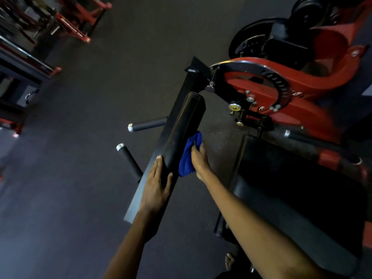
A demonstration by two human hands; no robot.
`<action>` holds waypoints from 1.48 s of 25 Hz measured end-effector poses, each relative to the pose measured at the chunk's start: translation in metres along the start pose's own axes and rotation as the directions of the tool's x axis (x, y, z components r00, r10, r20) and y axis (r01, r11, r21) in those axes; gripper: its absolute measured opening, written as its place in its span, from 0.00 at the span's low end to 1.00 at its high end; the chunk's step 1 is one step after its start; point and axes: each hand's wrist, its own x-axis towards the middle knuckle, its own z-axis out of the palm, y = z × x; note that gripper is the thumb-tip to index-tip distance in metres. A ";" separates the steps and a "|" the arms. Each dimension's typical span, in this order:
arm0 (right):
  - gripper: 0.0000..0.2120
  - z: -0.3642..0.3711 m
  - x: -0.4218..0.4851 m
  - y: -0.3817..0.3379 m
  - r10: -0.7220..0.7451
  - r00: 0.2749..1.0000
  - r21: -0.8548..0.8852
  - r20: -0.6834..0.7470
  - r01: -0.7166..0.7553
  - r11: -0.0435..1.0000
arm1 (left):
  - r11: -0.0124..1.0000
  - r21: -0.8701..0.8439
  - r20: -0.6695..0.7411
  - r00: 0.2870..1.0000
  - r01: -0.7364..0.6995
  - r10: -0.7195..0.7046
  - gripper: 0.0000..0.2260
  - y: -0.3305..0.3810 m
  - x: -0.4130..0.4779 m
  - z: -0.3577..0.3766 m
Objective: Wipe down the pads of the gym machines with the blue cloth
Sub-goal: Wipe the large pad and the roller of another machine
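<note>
A long black roller pad (pixel 183 129) runs up the middle of the head view on a black machine arm. My left hand (pixel 156 188) grips the pad's near end, fingers along its left side and thumb on its right. My right hand (pixel 198 158) holds the bunched blue cloth (pixel 189 156) and presses it against the right side of the pad, near its lower half. A wide black seat pad (pixel 291 190) lies to the right, under my right forearm.
The red machine frame (pixel 302 81) with a chrome cam and weight plate (pixel 249 43) stands at the upper right. Two black grip handles (pixel 148 124) (pixel 128 158) stick out left of the pad. Other red racks (pixel 76 27) stand at the far left on dark rubber floor.
</note>
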 end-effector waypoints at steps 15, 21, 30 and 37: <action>0.22 0.027 -0.083 0.007 -0.626 0.748 -0.768 0.220 0.529 0.362 | 0.994 -0.092 -0.142 0.987 0.058 -0.070 0.29 -0.105 -0.166 0.002; 0.25 0.033 -0.154 0.059 -0.531 0.631 -0.746 0.565 0.666 -0.002 | 0.990 -0.144 -0.176 0.984 0.004 -0.029 0.30 -0.129 -0.194 -0.001; 0.29 0.043 -0.217 0.088 -0.452 0.728 -0.766 0.516 0.628 0.138 | 0.980 -0.187 -0.202 0.979 -0.072 0.033 0.28 -0.170 -0.184 0.000; 0.26 0.061 -0.222 0.076 -0.446 0.763 -0.819 0.468 0.564 0.104 | 0.988 -0.067 -0.075 0.988 -0.139 0.134 0.29 -0.193 -0.156 -0.007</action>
